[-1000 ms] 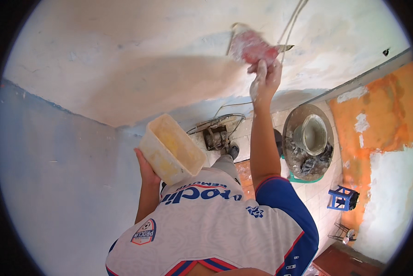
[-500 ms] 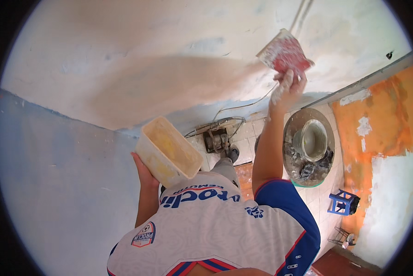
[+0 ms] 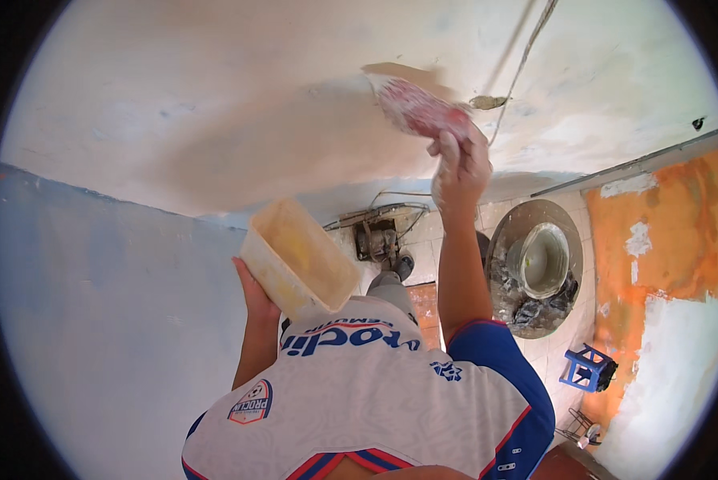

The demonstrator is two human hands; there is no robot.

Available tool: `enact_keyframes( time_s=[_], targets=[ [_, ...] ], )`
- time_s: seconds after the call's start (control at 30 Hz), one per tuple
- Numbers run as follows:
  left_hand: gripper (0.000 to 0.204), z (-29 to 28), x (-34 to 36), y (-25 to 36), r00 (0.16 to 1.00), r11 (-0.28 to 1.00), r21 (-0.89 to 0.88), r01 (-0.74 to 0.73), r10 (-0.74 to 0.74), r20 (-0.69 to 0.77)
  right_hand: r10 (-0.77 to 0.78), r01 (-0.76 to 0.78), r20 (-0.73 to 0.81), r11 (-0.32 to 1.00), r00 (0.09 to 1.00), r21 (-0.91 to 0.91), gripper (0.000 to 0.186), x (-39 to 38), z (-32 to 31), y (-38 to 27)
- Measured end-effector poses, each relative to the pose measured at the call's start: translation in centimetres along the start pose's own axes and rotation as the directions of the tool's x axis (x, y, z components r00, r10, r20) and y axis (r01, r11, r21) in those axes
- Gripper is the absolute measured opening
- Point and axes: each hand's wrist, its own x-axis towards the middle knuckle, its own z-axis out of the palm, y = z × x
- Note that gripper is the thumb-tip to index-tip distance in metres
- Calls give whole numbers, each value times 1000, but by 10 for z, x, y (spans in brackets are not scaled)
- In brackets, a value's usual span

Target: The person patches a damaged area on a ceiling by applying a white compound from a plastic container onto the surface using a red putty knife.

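My left hand is closed around the near left side of a cream plastic tub, which tilts so its inside shows pale and yellowish smears. In my right hand I grip a red putty spreader coated with whitish filler. The spreader's wide edge is at the patchy white wall, and its shadow falls right beside it. Whether the whole edge touches the wall, I cannot tell. Whitish residue marks my right fingers.
On the tiled floor, a bucket of pale mix stands on a round dirty tray with black plastic. Farther right are a blue stool and a patchy orange wall. A cord hangs along the white wall. A bluish wall borders the left.
My right hand has moved the spreader leftward and slightly down across the wall, and its blade has turned more edge-on. The tub in my left hand has barely shifted.
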Motion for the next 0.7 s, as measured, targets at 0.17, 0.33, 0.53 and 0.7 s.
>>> enact_keyframes(
  time_s=[0.17, 0.33, 0.53, 0.7],
  targets=[
    [76, 19, -2, -16, 1000, 999, -49, -13, 12, -21, -1, 27, -308, 996, 951, 80, 21, 21, -31, 15],
    [76, 19, 6, -35, 998, 996, -85, -4, 9, 60, -127, 128, -52, 992, 990, 9, 20, 5, -15, -3],
    [78, 33, 9, -38, 999, 996, -89, -28, 30, 21, -1, 35, -249, 991, 969, 131, 23, 30, -44, 9],
    [78, 36, 11, -30, 998, 994, -101, -32, 37, 45, -50, 83, -139, 967, 989, 242, 24, -3, -47, -14]
  ],
)
